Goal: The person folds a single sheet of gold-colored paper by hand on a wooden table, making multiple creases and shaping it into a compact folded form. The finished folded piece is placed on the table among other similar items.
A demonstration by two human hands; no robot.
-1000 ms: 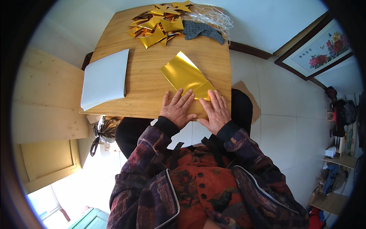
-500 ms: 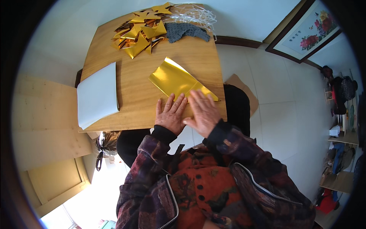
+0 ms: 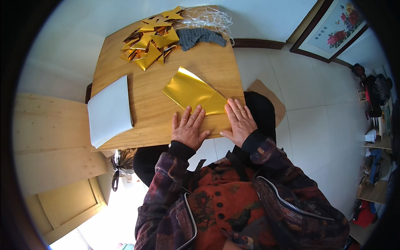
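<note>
One glossy gold foil-like sheet [image 3: 189, 89] lies slantwise on our wood-grained table [image 3: 150, 104], near its front right corner; it is smooth and mirror-bright, creased across, and narrows toward the right. Palms down, we have our left hand [image 3: 191, 131] with fingers outstretched and spread along the near edge, and our right hand [image 3: 241, 123], fingers straight and closer together, at the tapered end. Neither grips anything.

The left hand [image 3: 187, 132] covers part of the gold sheet [image 3: 192, 91].
</note>
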